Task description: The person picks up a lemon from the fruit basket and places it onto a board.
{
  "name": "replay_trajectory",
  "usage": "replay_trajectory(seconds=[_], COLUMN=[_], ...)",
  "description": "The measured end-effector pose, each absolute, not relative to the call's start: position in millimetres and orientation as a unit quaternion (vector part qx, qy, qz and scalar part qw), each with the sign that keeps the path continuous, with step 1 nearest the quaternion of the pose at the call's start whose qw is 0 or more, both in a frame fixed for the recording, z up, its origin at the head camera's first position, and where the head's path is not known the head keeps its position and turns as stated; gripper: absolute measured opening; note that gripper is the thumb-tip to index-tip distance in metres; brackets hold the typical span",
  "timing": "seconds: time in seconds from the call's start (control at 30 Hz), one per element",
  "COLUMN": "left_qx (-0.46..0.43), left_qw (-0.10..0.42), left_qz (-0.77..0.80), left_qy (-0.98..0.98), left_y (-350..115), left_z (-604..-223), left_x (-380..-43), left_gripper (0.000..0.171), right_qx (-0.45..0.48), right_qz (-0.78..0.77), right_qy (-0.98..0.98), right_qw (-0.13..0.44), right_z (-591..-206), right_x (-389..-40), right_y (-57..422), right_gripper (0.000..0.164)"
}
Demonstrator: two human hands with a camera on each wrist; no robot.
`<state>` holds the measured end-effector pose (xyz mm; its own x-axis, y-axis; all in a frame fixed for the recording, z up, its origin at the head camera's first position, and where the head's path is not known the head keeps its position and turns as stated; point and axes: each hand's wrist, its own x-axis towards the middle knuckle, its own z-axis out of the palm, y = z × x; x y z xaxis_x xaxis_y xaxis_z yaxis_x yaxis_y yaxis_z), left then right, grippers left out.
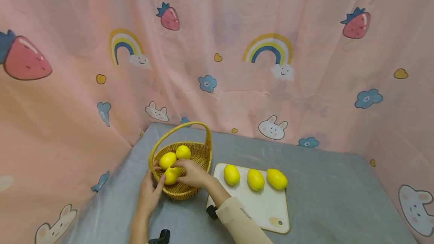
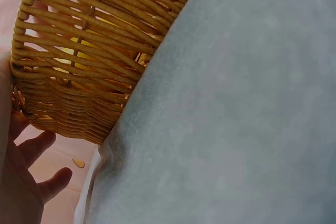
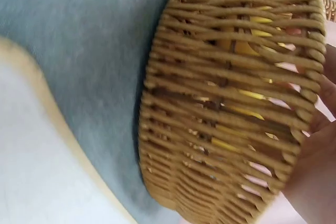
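Note:
A wicker basket (image 1: 200,153) with a tall arched handle stands left of centre, holding lemons. My right hand (image 1: 194,173) reaches over its near right rim and pinches a lemon (image 1: 172,175) inside. Two more lemons, one at the left (image 1: 167,160) and one at the back (image 1: 183,152), lie behind it. My left hand (image 1: 149,193) holds the basket's left rim, its thumb close to the front lemon. In the left wrist view, several fingers (image 2: 39,148) of that hand spread along the outside of the weave. The right wrist view sees the lemons only through gaps in the wicker wall (image 3: 226,93).
Right of the basket lies a white cutting board (image 1: 251,206) with a tan edge. Three lemons (image 1: 255,179) sit in a row along its far side. Grey cloth (image 1: 325,199) covers the table, and a pink printed curtain (image 1: 230,104) hangs behind and beside it.

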<state>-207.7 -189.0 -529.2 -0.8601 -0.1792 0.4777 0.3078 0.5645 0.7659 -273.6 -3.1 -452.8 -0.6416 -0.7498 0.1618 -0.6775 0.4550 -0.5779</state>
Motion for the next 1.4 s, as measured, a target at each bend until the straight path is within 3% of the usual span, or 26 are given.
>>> replay_trajectory(seconds=[0.33, 0.8, 1.1, 1.4], left_qx=[-0.033, -0.033, -0.035, -0.026], left_qw=[0.258, 0.272, 0.273, 0.258], left_qz=[-0.466, -0.461, -0.461, -0.467], left_qy=[-0.845, -0.844, -0.844, -0.845], left_y=[-189, -188, -188, -188], left_z=[-530, -530, -529, -529], left_x=[-208, -207, -207, -208], left_gripper=[0.048, 0.048, 0.047, 0.042], right_qx=[-0.406, -0.425, -0.378, -0.357], right_qz=[-0.360, -0.274, -0.250, -0.292], right_qy=[0.836, 0.853, 0.877, 0.864], right_qw=[0.086, 0.133, 0.161, 0.200], right_z=[-468, -465, -456, -454], right_x=[-275, -271, -272, -275], right_y=[-18, -19, -7, -2], right_gripper=[0.035, 0.034, 0.052, 0.046])
